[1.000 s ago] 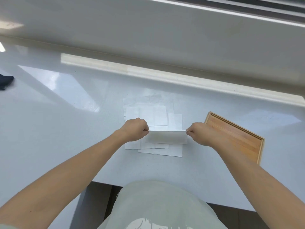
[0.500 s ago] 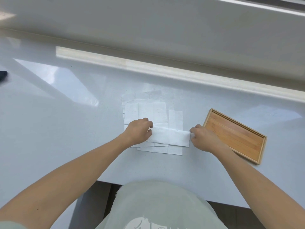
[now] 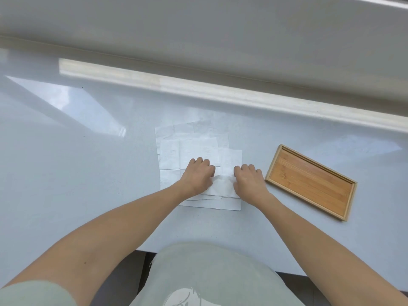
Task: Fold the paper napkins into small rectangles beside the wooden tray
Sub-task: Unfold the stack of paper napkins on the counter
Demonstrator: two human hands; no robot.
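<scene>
A spread of white paper napkins (image 3: pixel 189 140) lies flat on the pale table (image 3: pixel 88 173), several of them overlapping. On its near part lies one folded napkin (image 3: pixel 221 186), bunched between my two hands. My left hand (image 3: pixel 197 176) presses and grips its left end with curled fingers. My right hand (image 3: pixel 248 181) grips its right end, knuckles up. The two hands are close together, a narrow strip of napkin showing between them. The wooden tray (image 3: pixel 271 174) lies to the right of my right hand, long side slanted, nothing in it.
A raised pale ledge (image 3: pixel 220 93) runs across behind the napkins. The table's near edge (image 3: pixel 220 248) is just in front of my body.
The napkin was held stretched above the pile, then laid down as a long strip. My hands have since moved toward each other, bringing its ends together.
</scene>
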